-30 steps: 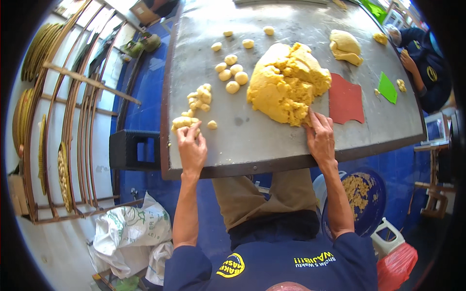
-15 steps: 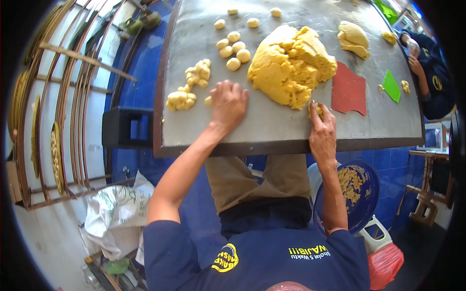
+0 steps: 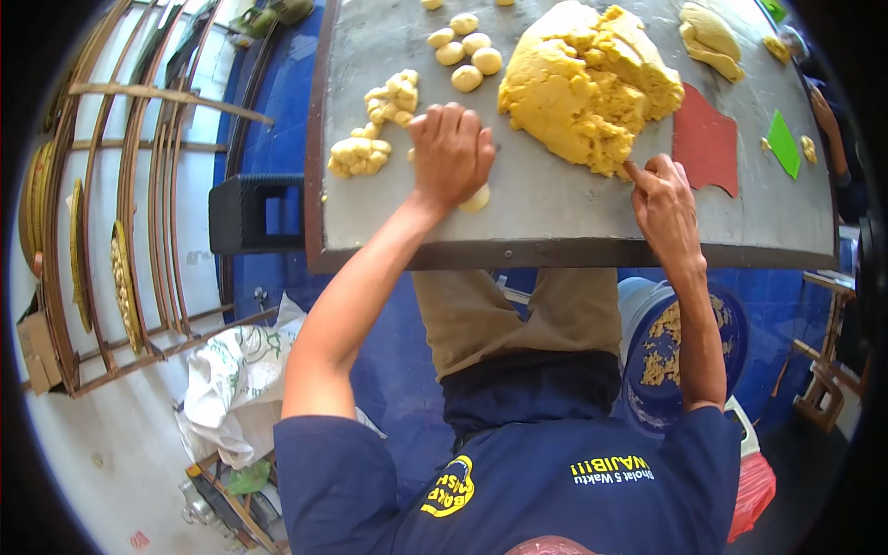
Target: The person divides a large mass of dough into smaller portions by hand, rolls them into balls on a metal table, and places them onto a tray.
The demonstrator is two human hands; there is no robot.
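A large crumbly mound of yellow dough [image 3: 573,88] sits on the metal-topped table. My right hand [image 3: 668,203] is at its near right edge, fingers curled and the index fingertip touching the yellow dough. Further left, my left hand [image 3: 451,155] is closed, knuckles up, over the tabletop; its palm and anything inside are hidden. A pale piece of dough [image 3: 475,199] shows beside its wrist. Left of that hand lie small pale dough lumps in two clusters, the upper one [image 3: 392,97] and the lower one [image 3: 359,156]. Several round dough balls [image 3: 467,78] are beyond it.
Right of the mound lie a red flat scraper [image 3: 705,139], a green scraper [image 3: 782,145] and a pale dough slab [image 3: 710,42]. A blue tub [image 3: 638,398] with dough crumbs stands below the table edge. Another person's hand [image 3: 823,111] is at the far right.
My left hand has curled up from a flatter pose, and the pale dough piece now shows by its wrist. My right hand has moved to the mound's edge. The whole view has shifted.
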